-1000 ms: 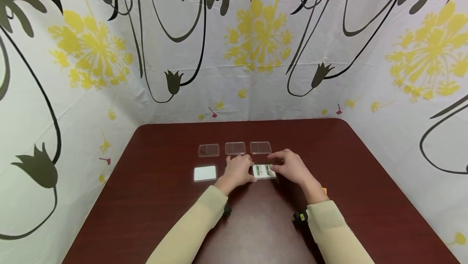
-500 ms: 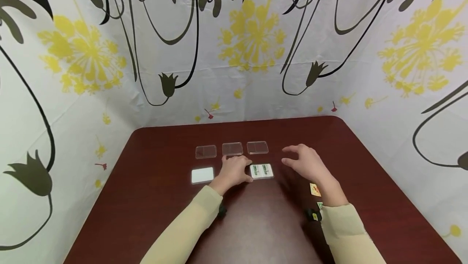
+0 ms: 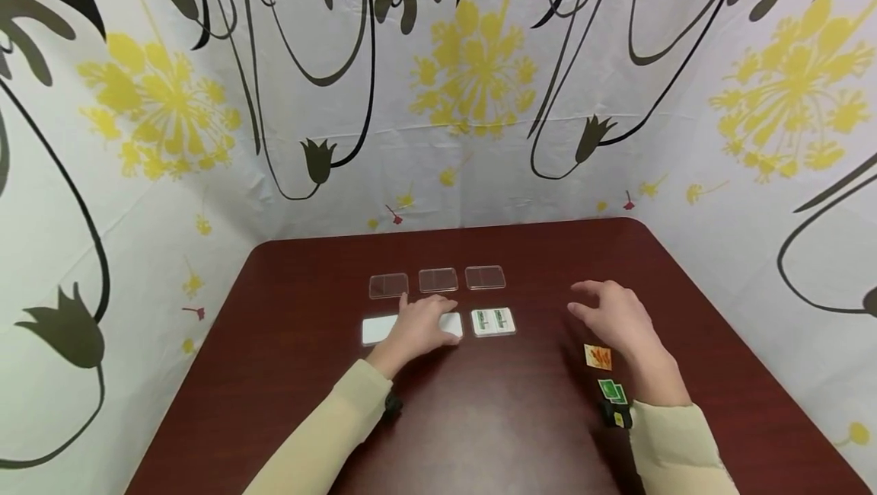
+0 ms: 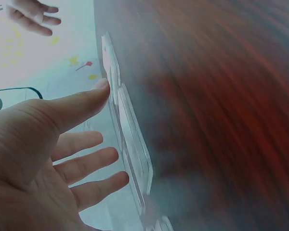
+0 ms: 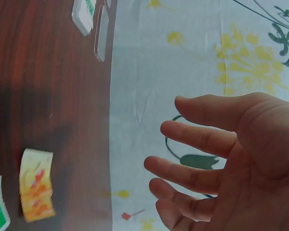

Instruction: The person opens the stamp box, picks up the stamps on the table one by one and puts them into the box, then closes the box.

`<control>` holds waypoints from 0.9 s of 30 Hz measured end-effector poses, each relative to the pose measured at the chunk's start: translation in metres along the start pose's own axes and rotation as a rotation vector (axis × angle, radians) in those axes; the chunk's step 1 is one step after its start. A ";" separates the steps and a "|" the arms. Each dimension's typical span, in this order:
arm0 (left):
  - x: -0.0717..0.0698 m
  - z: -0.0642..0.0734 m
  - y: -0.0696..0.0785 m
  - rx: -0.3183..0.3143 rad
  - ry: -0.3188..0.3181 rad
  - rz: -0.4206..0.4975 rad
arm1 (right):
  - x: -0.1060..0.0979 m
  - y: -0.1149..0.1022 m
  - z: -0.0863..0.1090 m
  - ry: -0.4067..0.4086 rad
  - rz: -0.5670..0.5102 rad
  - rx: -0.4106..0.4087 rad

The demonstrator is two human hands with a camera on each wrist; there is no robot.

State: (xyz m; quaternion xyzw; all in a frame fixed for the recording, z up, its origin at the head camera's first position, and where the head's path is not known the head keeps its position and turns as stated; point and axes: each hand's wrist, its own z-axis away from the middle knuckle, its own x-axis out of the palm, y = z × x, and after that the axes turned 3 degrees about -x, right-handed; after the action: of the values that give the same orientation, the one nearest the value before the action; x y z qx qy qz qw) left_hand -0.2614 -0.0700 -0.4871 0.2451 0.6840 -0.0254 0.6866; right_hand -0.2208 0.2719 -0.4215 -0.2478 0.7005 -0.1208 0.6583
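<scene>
My left hand is over the middle white flat case, thumb and fingers spread on either side of it and partly hiding it. The left wrist view shows the fingers relaxed and apart, with the thumb tip beside the edge of a clear-walled case. Another white case lies to the left. To the right is a case with two green-printed stamps in it. My right hand hovers over the right side of the table, fingers loose and holding nothing.
Three clear plastic lids lie in a row behind the cases. An orange stamp and overlapping green stamps lie near my right wrist. A patterned cloth hangs beyond the dark red table.
My right hand has left the stamp-filled case and moved right, uncovering the orange and green stamps. My left hand has shifted left from that case's edge to the middle white case.
</scene>
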 end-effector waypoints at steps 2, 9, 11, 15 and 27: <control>-0.001 0.004 -0.004 0.002 0.004 -0.008 | 0.000 0.009 0.005 -0.015 0.007 0.025; -0.004 0.016 -0.019 -0.004 0.034 -0.029 | 0.007 0.037 0.020 -0.110 0.040 0.136; -0.005 0.019 -0.023 -0.013 0.033 -0.025 | 0.011 0.042 0.023 -0.128 0.056 0.169; -0.005 0.022 -0.027 -0.034 0.027 -0.014 | 0.018 0.047 0.026 -0.132 0.090 0.202; -0.003 0.023 -0.032 -0.045 0.035 -0.010 | 0.033 0.040 0.031 -0.101 0.115 0.231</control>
State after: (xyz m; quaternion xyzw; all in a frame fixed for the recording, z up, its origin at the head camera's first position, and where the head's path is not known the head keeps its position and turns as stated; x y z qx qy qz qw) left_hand -0.2526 -0.1078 -0.4953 0.2267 0.6974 -0.0093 0.6798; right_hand -0.1986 0.2939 -0.4730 -0.1356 0.6609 -0.1502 0.7227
